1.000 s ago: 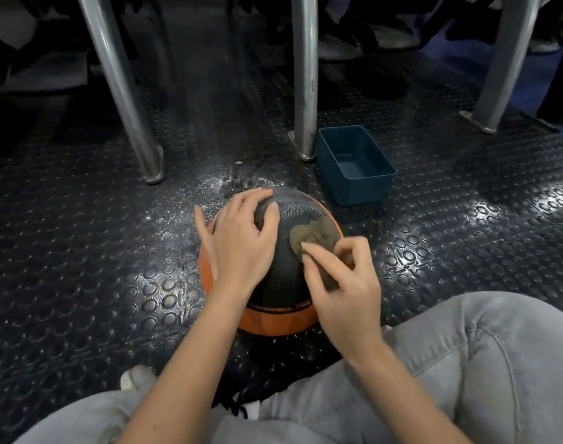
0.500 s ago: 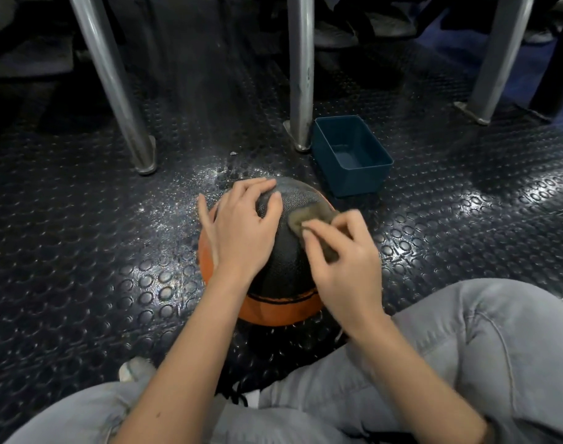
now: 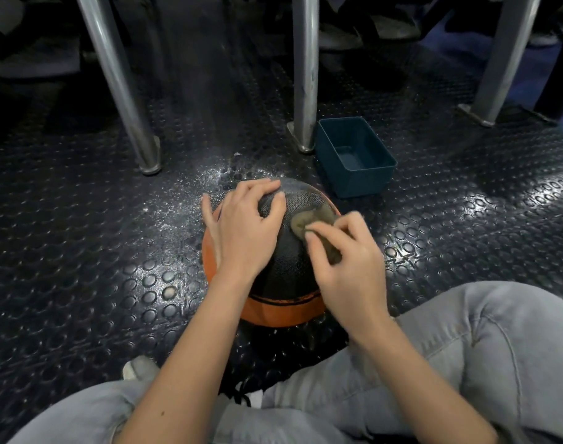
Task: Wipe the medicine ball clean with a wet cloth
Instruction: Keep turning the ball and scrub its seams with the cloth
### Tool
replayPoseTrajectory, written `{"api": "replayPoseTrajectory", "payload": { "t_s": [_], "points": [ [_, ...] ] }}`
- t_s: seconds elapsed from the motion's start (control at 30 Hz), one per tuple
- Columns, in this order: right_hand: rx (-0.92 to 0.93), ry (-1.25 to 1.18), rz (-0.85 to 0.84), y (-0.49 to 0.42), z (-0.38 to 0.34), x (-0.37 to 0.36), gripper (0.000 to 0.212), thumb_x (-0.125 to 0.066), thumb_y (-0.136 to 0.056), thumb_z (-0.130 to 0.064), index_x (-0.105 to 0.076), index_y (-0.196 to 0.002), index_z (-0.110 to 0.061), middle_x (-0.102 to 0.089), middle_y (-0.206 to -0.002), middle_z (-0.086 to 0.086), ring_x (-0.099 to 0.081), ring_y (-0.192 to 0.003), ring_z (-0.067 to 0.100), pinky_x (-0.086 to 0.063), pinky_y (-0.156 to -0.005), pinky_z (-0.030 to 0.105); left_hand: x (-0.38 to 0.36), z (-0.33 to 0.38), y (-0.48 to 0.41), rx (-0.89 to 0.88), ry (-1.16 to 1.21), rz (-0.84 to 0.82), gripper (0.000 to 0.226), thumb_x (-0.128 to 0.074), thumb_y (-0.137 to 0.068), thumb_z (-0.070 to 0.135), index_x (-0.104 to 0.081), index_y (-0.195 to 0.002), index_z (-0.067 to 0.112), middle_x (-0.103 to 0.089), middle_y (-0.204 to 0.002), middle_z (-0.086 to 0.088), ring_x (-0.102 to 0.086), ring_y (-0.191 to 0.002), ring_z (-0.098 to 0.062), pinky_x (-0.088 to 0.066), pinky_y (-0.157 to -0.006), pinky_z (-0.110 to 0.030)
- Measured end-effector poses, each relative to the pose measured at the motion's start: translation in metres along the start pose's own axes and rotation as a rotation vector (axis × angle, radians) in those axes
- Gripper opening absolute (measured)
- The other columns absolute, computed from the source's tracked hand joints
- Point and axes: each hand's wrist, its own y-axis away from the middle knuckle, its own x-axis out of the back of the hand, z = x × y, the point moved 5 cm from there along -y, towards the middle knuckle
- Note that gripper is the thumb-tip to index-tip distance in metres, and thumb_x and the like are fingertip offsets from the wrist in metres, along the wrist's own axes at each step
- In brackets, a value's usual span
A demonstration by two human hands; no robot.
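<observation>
Wiping under way on the floor point(image 3: 81, 257), seen from the head view. The ball point(image 3: 286, 277) sits between the person's knees, black panel uppermost, orange showing at its lower rim and left side. The left hand point(image 3: 245, 232) lies spread and palm-down on the ball's upper left, gripping nothing and steadying it. The right hand point(image 3: 344, 261) pinches the cloth point(image 3: 309, 219) between thumb and fingers and presses it to the ball's upper right.

Change over the last second: the cloth has crept a little up the black panel toward the crown, and the right hand now shows motion blur. The left hand has kept its place. Judged from this, a stroke is in progress and only the upper right has been covered. The orange band, the area under the left hand and the underside likely remain, so the ball will need turning.

Edges and room: a blue bin point(image 3: 353, 155) stands just beyond the ball to the right, close to a metal leg point(image 3: 305, 75). Another leg point(image 3: 120, 91) stands farther left. Open floor lies to the left and far right. The right knee point(image 3: 481, 347) crowds the near right side. Rolling the ball leftward looks the freest course.
</observation>
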Motion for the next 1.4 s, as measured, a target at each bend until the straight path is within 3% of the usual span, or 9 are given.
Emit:
{"api": "replayPoseTrajectory", "payload": {
  "t_s": [0.2, 0.27, 0.37, 0.53, 0.77, 0.9, 1.0, 1.23, 1.4],
  "points": [
    [-0.237, 0.036, -0.152, -0.081, 0.040, -0.028, 0.021, -0.057, -0.093, -0.028, -0.071, -0.104, -0.017, -0.046, -0.091, -0.003, -0.054, -0.093, 0.018, -0.044, -0.080, 0.033, 0.000, 0.000, 0.004, -0.014, 0.005, 0.003, 0.025, -0.049, -0.093, 0.042, -0.063, -0.113, 0.036, -0.054, -0.122, 0.023, -0.044, -0.120, -0.002, 0.005, -0.114, -0.035],
    [-0.274, 0.053, -0.149, -0.077, 0.043, -0.028, 0.021, -0.056, -0.093, -0.029, -0.070, -0.104, -0.018, -0.046, -0.093, -0.003, -0.054, -0.094, 0.018, -0.041, -0.076, 0.030, 0.000, 0.002, 0.005, 0.001, -0.004, 0.013, 0.024, -0.050, -0.092, 0.044, -0.063, -0.110, 0.037, -0.054, -0.121, 0.023, -0.044, -0.119, -0.001, 0.005, -0.115, -0.036],
    [-0.121, 0.065, 0.040, -0.032, 0.014, -0.011, 0.018, -0.057, -0.092, -0.024, -0.070, -0.099, -0.016, -0.045, -0.090, -0.003, -0.052, -0.081, 0.018, -0.044, -0.068, 0.032, -0.001, 0.003, 0.003, 0.009, -0.010, 0.020, 0.021, -0.051, -0.091, 0.045, -0.064, -0.106, 0.038, -0.054, -0.118, 0.024, -0.045, -0.117, 0.000, 0.005, -0.115, -0.038],
    [0.036, 0.006, 0.032, -0.009, 0.000, -0.008, 0.022, -0.055, -0.089, -0.026, -0.070, -0.094, -0.011, -0.049, -0.083, 0.002, -0.052, -0.071, 0.020, -0.045, -0.060, 0.031, 0.000, -0.003, 0.001, -0.040, 0.011, -0.030, 0.021, -0.050, -0.092, 0.045, -0.063, -0.107, 0.038, -0.052, -0.119, 0.024, -0.045, -0.119, -0.003, 0.003, -0.114, -0.038],
    [-0.369, 0.019, -0.126, -0.075, 0.043, -0.028, 0.019, -0.058, -0.090, -0.032, -0.070, -0.099, -0.020, -0.046, -0.094, -0.004, -0.052, -0.090, 0.013, -0.039, -0.076, 0.027, -0.003, 0.000, 0.000, -0.020, -0.067, -0.054, 0.027, -0.046, -0.094, 0.044, -0.056, -0.116, 0.031, -0.050, -0.125, 0.017, -0.040, -0.123, -0.009, -0.005, -0.116, -0.039],
    [-0.138, -0.048, 0.022, -0.020, -0.002, -0.012, 0.013, -0.061, -0.088, -0.025, -0.069, -0.094, -0.017, -0.046, -0.089, -0.008, -0.051, -0.080, 0.007, -0.039, -0.067, 0.021, 0.000, -0.005, -0.002, -0.004, -0.022, -0.020, 0.023, -0.047, -0.093, 0.043, -0.057, -0.110, 0.032, -0.052, -0.120, 0.018, -0.043, -0.119, -0.006, -0.002, -0.116, -0.040],
    [-0.061, -0.049, -0.072, -0.023, -0.002, -0.011, 0.014, -0.064, -0.085, -0.026, -0.071, -0.091, -0.016, -0.046, -0.084, -0.009, -0.050, -0.077, 0.006, -0.041, -0.065, 0.021, 0.002, -0.010, -0.003, -0.025, 0.022, -0.038, 0.022, -0.049, -0.093, 0.041, -0.059, -0.110, 0.032, -0.052, -0.120, 0.020, -0.043, -0.118, -0.005, -0.005, -0.116, -0.041],
    [-0.462, -0.015, -0.122, -0.067, 0.054, -0.026, 0.020, -0.058, -0.091, -0.030, -0.070, -0.099, -0.017, -0.050, -0.098, -0.002, -0.056, -0.097, 0.018, -0.035, -0.076, 0.025, -0.001, -0.006, 0.000, 0.004, 0.046, -0.043, 0.023, -0.047, -0.093, 0.045, -0.057, -0.111, 0.034, -0.051, -0.121, 0.023, -0.040, -0.119, -0.001, -0.001, -0.116, -0.040],
    [-0.235, -0.026, -0.133, -0.037, -0.010, -0.022, 0.031, -0.055, -0.091, -0.034, -0.066, -0.114, -0.015, -0.041, -0.100, -0.004, -0.051, -0.094, 0.015, -0.037, -0.084, 0.026, 0.006, -0.016, -0.004, 0.043, 0.124, -0.003, 0.007, -0.050, -0.092, 0.043, -0.056, -0.097, 0.042, -0.051, -0.112, 0.026, -0.041, -0.109, 0.005, -0.004, -0.116, -0.044]
  ]
}}
